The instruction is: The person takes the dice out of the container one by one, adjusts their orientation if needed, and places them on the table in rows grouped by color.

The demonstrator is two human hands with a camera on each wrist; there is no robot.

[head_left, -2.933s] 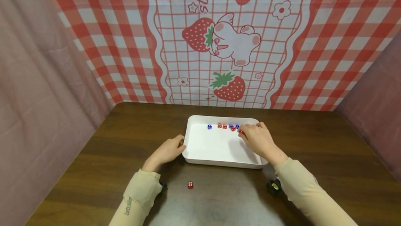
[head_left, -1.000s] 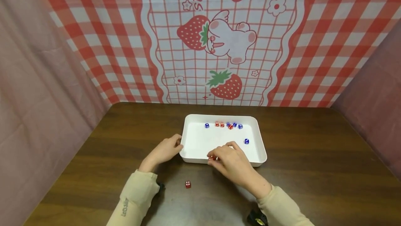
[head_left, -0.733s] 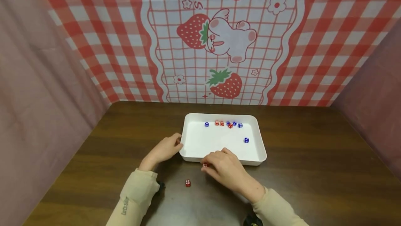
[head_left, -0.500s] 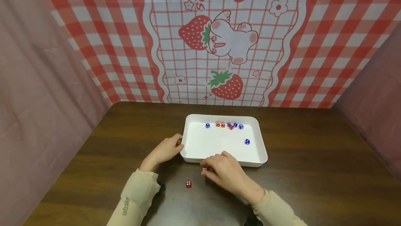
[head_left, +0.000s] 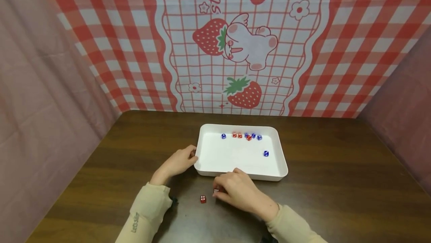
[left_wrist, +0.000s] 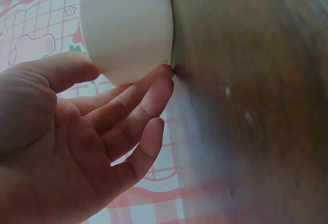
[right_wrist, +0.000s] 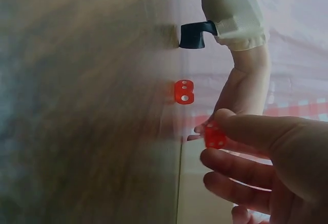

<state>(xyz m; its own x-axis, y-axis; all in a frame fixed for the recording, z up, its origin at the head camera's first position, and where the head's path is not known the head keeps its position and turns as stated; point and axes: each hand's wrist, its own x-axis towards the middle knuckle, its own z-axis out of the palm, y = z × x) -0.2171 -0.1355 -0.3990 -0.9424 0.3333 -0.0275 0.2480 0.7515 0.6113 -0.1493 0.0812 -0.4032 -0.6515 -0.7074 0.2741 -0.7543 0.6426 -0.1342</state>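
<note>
My right hand (head_left: 238, 190) pinches a red die (right_wrist: 215, 137) between thumb and fingers, just in front of the white tray (head_left: 229, 157). A second red die (head_left: 203, 199) sits on the table to the left of it. My left hand (head_left: 178, 161) holds the tray's left end; in the left wrist view the thumb meets the rim and fingertips touch the lower edge. Inside the tray, red dice (head_left: 240, 135) and blue dice (head_left: 259, 137) lie mostly along the back wall. One blue die (head_left: 266, 153) stands apart toward the right.
The dark wooden table (head_left: 330, 168) extends around the tray. A red-and-white strawberry cloth (head_left: 245, 97) hangs behind it, and pink curtains (head_left: 50, 86) flank the sides. A black band piece (right_wrist: 192, 35) shows under the left sleeve.
My right hand took a red die from the tray's right side, carried it over the front rim, and lowered it toward the die on the table. My left hand stayed at the tray.
</note>
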